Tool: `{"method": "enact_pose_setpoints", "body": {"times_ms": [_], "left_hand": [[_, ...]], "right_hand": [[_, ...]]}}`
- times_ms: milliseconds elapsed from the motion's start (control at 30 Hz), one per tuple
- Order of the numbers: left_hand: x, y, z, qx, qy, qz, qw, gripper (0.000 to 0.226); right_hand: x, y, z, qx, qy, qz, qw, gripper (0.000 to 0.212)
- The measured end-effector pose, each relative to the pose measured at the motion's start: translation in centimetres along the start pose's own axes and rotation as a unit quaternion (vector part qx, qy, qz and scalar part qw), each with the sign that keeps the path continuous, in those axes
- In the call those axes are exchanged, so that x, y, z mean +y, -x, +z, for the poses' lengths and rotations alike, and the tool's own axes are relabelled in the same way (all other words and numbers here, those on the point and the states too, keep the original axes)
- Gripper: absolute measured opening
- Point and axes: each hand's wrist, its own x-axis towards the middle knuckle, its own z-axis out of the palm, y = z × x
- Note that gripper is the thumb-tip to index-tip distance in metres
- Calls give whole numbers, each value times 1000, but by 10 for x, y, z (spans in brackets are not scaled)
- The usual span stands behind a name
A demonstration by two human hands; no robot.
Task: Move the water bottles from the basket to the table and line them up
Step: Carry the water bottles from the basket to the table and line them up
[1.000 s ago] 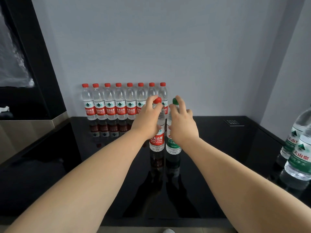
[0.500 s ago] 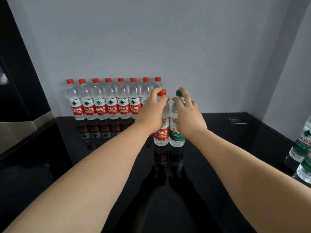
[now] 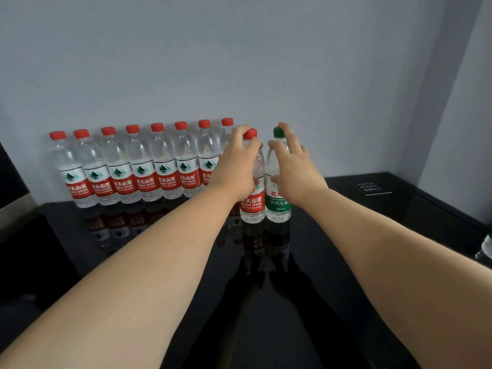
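Head view | left hand [image 3: 234, 166] grips red-cap bottle [image 3: 251, 205], right hand [image 3: 295, 169] green-cap bottle [image 3: 278, 206] | both now nearer row [image 3: 133, 169] | joining it looks next

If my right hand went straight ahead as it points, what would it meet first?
Likely the wall; the right hand grips the green-cap bottle, and the red-cap row ends to its left. Depth unclear.

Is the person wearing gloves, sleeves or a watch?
No. The left hand and right hand have no gloves or rings. The left arm and right arm are bare to the picture's edge: no sleeves, watch or bracelet.
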Motion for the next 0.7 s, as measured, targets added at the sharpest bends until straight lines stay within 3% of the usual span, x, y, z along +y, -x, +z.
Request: {"method": "enact_pose_setpoints", "body": {"times_ms": [700], "left_hand": [[-42, -87, 57, -21, -97, 13, 995, 77]], "right_hand": [[58, -87, 56, 3, 25, 2, 1000, 80]]}}
